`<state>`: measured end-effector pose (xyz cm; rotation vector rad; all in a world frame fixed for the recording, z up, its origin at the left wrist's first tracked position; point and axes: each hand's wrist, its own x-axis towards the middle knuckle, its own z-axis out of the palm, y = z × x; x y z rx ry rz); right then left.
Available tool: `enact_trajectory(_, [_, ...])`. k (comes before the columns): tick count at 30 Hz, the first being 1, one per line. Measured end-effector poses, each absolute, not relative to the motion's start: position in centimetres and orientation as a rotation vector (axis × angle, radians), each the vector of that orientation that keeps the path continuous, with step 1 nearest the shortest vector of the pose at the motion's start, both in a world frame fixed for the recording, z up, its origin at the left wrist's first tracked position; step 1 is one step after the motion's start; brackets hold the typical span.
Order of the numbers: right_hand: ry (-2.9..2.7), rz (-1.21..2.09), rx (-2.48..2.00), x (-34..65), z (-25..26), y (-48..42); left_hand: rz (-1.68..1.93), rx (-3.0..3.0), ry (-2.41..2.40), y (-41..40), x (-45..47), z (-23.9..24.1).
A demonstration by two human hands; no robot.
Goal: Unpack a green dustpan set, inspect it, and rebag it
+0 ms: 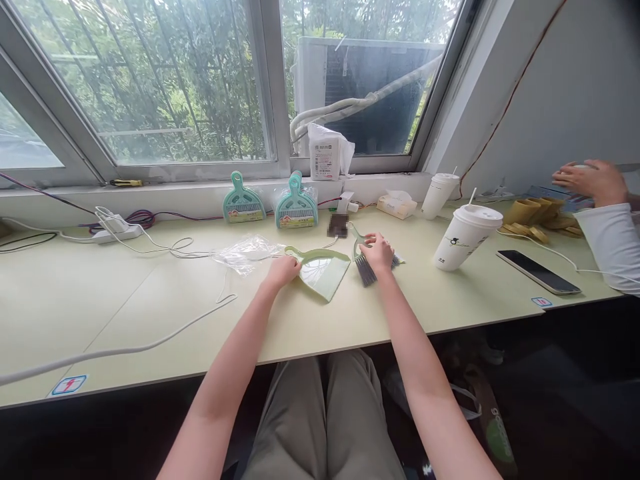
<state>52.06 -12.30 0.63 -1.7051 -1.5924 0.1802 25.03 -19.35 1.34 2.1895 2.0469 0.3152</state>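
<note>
While both forearms are reaching out over the counter [150, 313], the left hand [283, 271] is closing its fingers on the handle of a pale green dustpan [323, 272] lying flat near the middle. At its 3 o'clock, touching distance apart, the right hand [379, 252] is pressing curled fingers down on a small brush [367, 269], dark bristles pointing toward 6 o'clock. A lidded cup [464, 237] is standing farther toward 3 o'clock.

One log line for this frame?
left hand: grips dustpan handle | right hand: on brush | both on table
</note>
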Motion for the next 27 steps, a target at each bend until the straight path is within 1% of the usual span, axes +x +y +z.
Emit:
enact_trajectory(2, [-1.719, 0.301, -1.518, 51.5, 1.1, -12.8, 0.343, 2.232, 1.956, -19.9, 26.7, 1.1])
enact_trajectory(5, [-2.059, 0.471, -1.272, 49.7, 1.4, -14.0, 0.384, 2.334, 1.744, -20.4, 28.2, 1.2])
enact_trajectory(8, [-2.249, 0.437, -1.242, 48.0, 1.4, -15.1, 0.527, 2.430, 1.697, -20.3, 27.5, 1.8])
enact_trajectory(11, [-2.272, 0.358, -1.296, 47.2, 1.1, -15.3, 0.851, 2.456, 1.768, -19.8, 25.4, 2.1])
enact_trajectory(13, [-2.277, 0.344, -1.296, 47.1, 0.9, -15.2, 0.934, 2.474, 1.685, -19.3, 24.3, 1.7])
enact_trajectory(16, [-2.270, 0.345, -1.272, 47.1, 0.7, -15.0, 0.830, 2.427, 1.588, -18.7, 23.9, 0.3])
enact_trajectory(19, [-2.269, 0.389, -1.237, 46.9, 0.5, -15.0, 0.776, 2.441, 1.659, -18.5, 24.7, -0.7])
enact_trajectory(23, [-2.255, 0.443, -1.215, 46.8, 0.4, -14.9, 0.681, 2.654, 1.759, -18.7, 25.4, -0.8])
enact_trajectory(27, [-2.240, 0.463, -1.219, 46.8, 0.3, -14.8, 0.647, 2.857, 1.688, -18.8, 25.4, -0.5])
